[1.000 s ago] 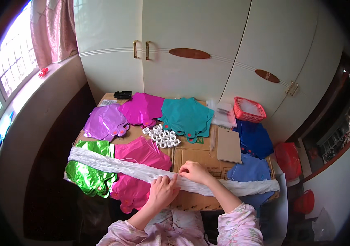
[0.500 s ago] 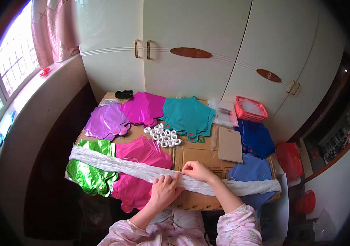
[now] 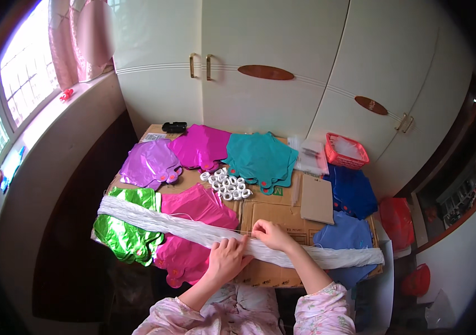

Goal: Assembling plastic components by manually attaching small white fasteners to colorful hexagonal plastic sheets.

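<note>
A long bundle of white string [image 3: 185, 226] lies slantwise across the cardboard surface, over the green and pink foil pieces at left and the light blue ones at right. My left hand [image 3: 228, 258] rests on the bundle's middle, fingers spread and pressing down. Just right of it, my right hand [image 3: 272, 234] pinches a thin strand that runs left above the bundle. Under the string are green foil balloons [image 3: 128, 248], pink foil balloons [image 3: 185, 257] and light blue foil balloons [image 3: 345, 231]. The fingertips of my right hand partly hide the strand's end.
Beyond the string lie white ribbon rolls [image 3: 228, 184], lilac [image 3: 147, 162], magenta [image 3: 200, 146], teal [image 3: 261, 159] and dark blue foil balloons [image 3: 352, 190]. A grey-brown board [image 3: 316, 200], clear bags [image 3: 309, 156], a red basket [image 3: 347, 151] and a black object [image 3: 174, 127] sit further back.
The whole view has shifted slightly. My right hand holds the strand a little above the bundle, and the strand now stretches visibly to the left. My left hand keeps its place on the string.
</note>
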Available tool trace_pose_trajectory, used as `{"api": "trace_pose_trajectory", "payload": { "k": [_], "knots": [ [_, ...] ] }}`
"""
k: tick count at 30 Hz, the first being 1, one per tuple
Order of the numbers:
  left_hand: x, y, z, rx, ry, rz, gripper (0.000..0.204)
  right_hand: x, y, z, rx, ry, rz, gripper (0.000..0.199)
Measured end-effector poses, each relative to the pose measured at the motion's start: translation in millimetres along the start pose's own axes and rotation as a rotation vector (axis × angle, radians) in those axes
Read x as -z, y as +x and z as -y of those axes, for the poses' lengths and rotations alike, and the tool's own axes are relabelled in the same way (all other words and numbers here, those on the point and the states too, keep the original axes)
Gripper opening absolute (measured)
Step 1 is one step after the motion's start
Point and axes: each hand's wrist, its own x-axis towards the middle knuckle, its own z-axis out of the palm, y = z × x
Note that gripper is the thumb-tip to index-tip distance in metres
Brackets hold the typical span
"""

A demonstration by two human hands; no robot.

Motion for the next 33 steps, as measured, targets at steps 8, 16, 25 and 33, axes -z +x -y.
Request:
{"api": "trace_pose_trajectory", "payload": {
  "k": [8, 16, 25, 33],
  "knots": [
    [-1.9, -3.9, 0.3, 0.024, 0.052, 0.010, 0.059, 35.6, -38.4, 20.6, -0.072, 1.108, -0.045, 0.007],
    [0.5, 0.3, -3.4, 0.011, 0.012, 0.004, 0.060, 136.2, -148.3, -29.7, 0.633, 1.697, -0.730, 0.004],
    [13.7, -15.1, -4.7, -0.096, 0.096, -0.001, 0.049, 136.8, -197.0, -18.2, 0.716, 1.249, -1.124, 0.013],
    [88.6, 6.1, -47.9, -0.120, -1.153, 0.219, 0.050, 36.3, -140.2, 79.2, 0.378, 0.256, -0.267, 0.005]
  ]
}}
